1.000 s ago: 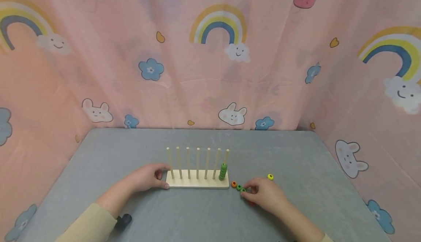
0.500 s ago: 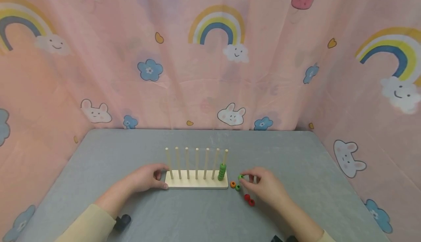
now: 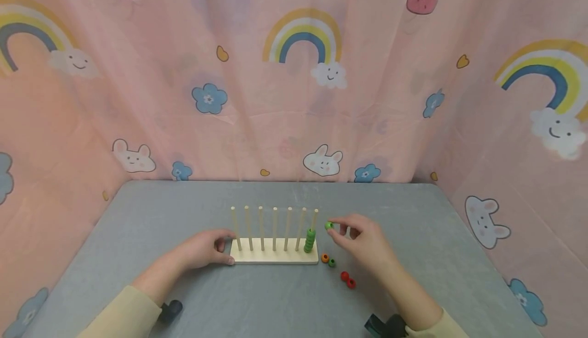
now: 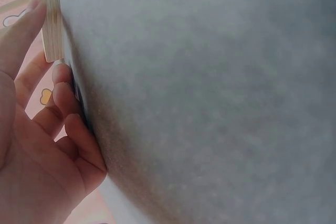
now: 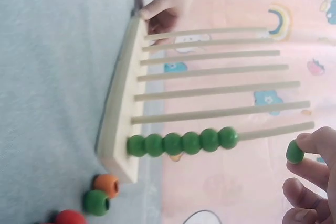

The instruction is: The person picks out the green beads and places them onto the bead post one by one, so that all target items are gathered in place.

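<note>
A pale wooden peg rack (image 3: pixel 275 259) stands on the table with a row of upright pegs. Several green beads (image 3: pixel 310 241) are stacked on its rightmost peg; the other pegs are bare. At the rack's left end, my left hand (image 3: pixel 206 247) grips the base between thumb and fingers, also seen on the base edge (image 4: pixel 51 24) in the left wrist view. My right hand (image 3: pixel 365 238) pinches a green bead (image 5: pixel 295 151) between thumb and finger. That bead is held to the right of the rightmost peg's tip, apart from it.
An orange bead (image 3: pixel 324 258) and a loose green bead (image 3: pixel 332 263) lie by the rack's right end. Two red beads (image 3: pixel 347 280) lie nearer the front. Dark wrist devices (image 3: pixel 386 325) sit on both wrists. A pink patterned curtain (image 3: pixel 294 98) surrounds the grey table (image 3: pixel 275 307).
My right hand has picked a green bead off the table and lifted it up and leftward toward the rightmost peg's top. The left hand stays on the rack.
</note>
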Motion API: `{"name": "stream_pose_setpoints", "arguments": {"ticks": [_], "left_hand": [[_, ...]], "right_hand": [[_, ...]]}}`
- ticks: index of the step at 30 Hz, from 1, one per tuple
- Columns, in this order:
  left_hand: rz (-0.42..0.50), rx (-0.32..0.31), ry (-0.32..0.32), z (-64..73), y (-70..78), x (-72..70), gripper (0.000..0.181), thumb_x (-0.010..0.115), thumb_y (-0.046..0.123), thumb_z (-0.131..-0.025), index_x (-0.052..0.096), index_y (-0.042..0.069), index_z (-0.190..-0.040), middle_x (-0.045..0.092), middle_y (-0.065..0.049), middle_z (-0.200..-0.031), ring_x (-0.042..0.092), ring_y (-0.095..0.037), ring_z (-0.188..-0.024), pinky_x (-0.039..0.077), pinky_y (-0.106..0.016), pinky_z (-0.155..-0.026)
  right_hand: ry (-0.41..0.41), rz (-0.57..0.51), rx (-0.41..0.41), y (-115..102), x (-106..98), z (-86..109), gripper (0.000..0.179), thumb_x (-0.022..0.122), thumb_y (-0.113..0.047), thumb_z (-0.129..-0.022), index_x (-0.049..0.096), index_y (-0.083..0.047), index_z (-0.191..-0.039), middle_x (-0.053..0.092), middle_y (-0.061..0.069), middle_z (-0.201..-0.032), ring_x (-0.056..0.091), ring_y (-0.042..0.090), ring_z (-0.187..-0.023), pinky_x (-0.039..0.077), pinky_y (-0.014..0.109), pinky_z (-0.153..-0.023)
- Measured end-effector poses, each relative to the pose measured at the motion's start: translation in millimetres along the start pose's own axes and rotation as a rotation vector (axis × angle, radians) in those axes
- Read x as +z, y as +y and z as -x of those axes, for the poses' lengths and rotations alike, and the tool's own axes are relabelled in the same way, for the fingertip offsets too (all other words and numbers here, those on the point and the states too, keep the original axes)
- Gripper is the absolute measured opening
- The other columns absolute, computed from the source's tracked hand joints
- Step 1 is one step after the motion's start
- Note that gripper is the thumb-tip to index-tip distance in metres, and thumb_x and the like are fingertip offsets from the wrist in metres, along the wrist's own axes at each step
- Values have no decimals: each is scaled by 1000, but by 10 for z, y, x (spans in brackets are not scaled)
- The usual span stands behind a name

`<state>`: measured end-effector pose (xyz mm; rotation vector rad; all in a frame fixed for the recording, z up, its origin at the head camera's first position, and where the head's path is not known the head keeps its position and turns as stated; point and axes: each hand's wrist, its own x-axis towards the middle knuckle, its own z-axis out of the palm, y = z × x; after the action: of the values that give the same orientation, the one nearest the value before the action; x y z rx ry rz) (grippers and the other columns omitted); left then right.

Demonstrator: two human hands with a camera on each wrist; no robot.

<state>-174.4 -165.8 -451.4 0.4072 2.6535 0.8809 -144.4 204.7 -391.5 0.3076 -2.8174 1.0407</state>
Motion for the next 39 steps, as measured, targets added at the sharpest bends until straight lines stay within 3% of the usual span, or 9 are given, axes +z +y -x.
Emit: {"name": "stream_pose_setpoints", "arguments": {"ticks": [9,17,25,39], "left_hand": [[1,-14,7,-26,-7,14,52,87,29,-75,66,15,-119,51,1,-78,46,-14,-71,35,-34,-65],[4,-20,8,-27,0,17,51,87,29,-75,66,16,-119,51,1,-78,46,-15,-72,35,-34,-65],[6,-20,6,-33,-10,13,52,87,30,-75,66,16,-120,51,1,-79,46,-15,-72,35,-34,-65],[12,-12,3,-9,-22,17,53,87,30,-75,65,15,-121,51,1,-79,46,-15,-73,35,-34,-65]], "right_hand": [[65,-89,-63,-128,-79,-75,22,75,-21,-90,76,-18,-111,55,-4,-80,48,18,-74,41,27,-60],[98,-89,-109,-226,-115,-142,21,75,-22,-90,76,-19,-111,56,-5,-80,49,18,-74,42,28,-60],[62,-39,-84,-272,-85,-197,21,75,-27,-90,75,-21,-111,56,-6,-80,49,17,-73,41,28,-58],[26,-52,-79,-314,-23,-249,23,75,-27,-90,75,-21,-112,56,-5,-80,49,17,-72,41,27,-56]]}}
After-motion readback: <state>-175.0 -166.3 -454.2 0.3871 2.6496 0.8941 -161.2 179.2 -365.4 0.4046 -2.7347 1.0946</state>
